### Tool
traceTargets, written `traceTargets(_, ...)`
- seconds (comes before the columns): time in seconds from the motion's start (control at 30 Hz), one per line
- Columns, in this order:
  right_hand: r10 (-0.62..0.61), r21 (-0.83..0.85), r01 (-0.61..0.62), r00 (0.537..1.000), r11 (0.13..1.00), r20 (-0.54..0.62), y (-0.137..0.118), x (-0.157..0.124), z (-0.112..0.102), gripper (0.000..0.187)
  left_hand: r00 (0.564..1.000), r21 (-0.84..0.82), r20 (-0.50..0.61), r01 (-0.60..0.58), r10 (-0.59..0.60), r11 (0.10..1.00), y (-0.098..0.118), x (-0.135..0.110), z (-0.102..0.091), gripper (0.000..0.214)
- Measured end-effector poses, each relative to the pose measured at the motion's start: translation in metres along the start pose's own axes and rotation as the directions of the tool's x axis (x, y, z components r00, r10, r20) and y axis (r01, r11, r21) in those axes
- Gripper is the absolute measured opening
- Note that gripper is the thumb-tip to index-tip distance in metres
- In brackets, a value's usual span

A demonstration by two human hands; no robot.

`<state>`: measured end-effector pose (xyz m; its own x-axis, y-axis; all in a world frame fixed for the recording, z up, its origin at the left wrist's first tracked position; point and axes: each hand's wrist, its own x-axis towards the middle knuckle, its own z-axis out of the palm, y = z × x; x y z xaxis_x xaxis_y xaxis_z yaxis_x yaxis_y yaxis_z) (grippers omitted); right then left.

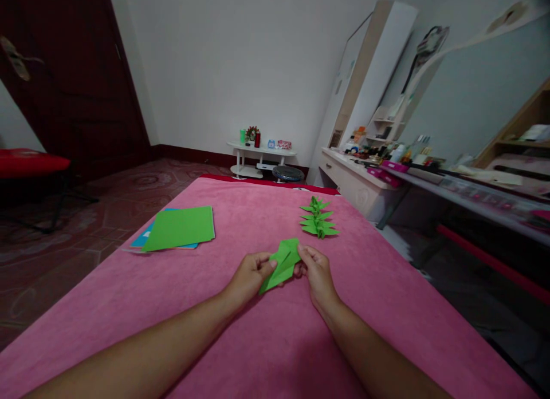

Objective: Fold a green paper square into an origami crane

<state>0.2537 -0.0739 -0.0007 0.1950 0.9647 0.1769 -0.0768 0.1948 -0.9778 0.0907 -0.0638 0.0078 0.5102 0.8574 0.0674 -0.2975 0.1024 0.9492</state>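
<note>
Both of my hands meet over a pink cloth-covered surface (266, 342). My left hand (250, 275) pinches the left side of a partly folded green paper piece (281, 263), and my right hand (315, 267) pinches its right edge. The piece is narrow and pointed, angled from lower left to upper right. Just beyond it lie stacked folded green paper shapes (318, 218) with spiky points. To the left a stack of flat sheets (180, 228) rests, green on top with blue beneath.
The pink surface drops off at its left and right edges. A cluttered desk (378, 176) with bottles stands at the right. A small white table (260, 153), a dark door (77, 84) and a red seat (30, 161) are farther off.
</note>
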Motion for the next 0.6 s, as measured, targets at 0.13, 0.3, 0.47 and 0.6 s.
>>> traceTargets(0.13,0.028,0.01,-0.028,0.999,1.0,-0.015,0.0,0.0,0.002,0.035,0.999,-0.033,-0.042,0.004,-0.005,0.999,0.001,0.0,0.0,0.054)
traceTargets(0.3,0.026,-0.034,-0.024,0.997,0.999,0.067,-0.008,-0.004,0.009,0.029,0.99,0.0,-0.14,-0.021,0.021,1.0,0.003,0.0,0.0,0.067)
traceTargets(0.47,0.012,-0.07,-0.006,0.997,0.998,0.079,-0.013,-0.009,0.019,0.022,0.985,0.007,-0.171,-0.032,0.033,0.999,0.001,0.0,0.0,0.055)
traceTargets(0.6,-0.041,-0.059,0.048,0.994,0.997,0.103,-0.011,-0.011,0.021,0.019,0.986,-0.02,-0.162,-0.029,0.025,0.999,0.0,0.0,0.0,0.051)
